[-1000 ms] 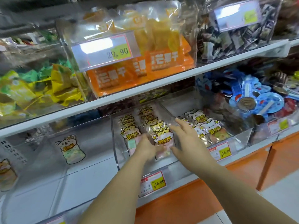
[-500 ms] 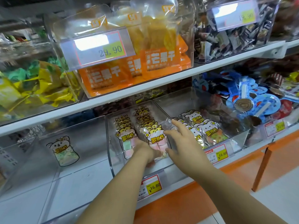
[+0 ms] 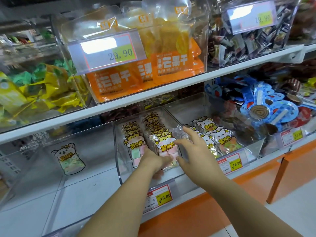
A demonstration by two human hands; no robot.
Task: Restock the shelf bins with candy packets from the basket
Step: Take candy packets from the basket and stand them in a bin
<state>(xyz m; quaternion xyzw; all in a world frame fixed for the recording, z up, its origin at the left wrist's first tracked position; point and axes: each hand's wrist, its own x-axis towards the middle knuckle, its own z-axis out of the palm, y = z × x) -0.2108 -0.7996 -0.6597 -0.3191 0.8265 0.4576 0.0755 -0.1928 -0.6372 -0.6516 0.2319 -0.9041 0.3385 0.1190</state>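
Head view: two rows of hamster-printed candy packets (image 3: 135, 145) are seen stacked inside the clear middle bin (image 3: 124, 170) on the lower shelf, just below the frame's centre. The front packet (image 3: 166, 147) of the right-hand row is touched on its 3 o'clock edge by the right hand (image 3: 195, 151), whose fingers are spread and straight, nothing being grasped. The left hand (image 3: 150, 161) is placed at the 7 o'clock corner of that packet; its fingers are hidden behind the packet and the bin wall, so it cannot be told whether they grip. At 9 o'clock of the middle bin, a single koala-printed packet (image 3: 68, 158) is seen in the left bin (image 3: 95, 147). At 3 o'clock, bunny-printed packets (image 3: 222, 140) are held in the right bin (image 3: 253, 147). A price tag (image 3: 159, 197) marked 16.80 is fixed at 6 o'clock of the middle bin.
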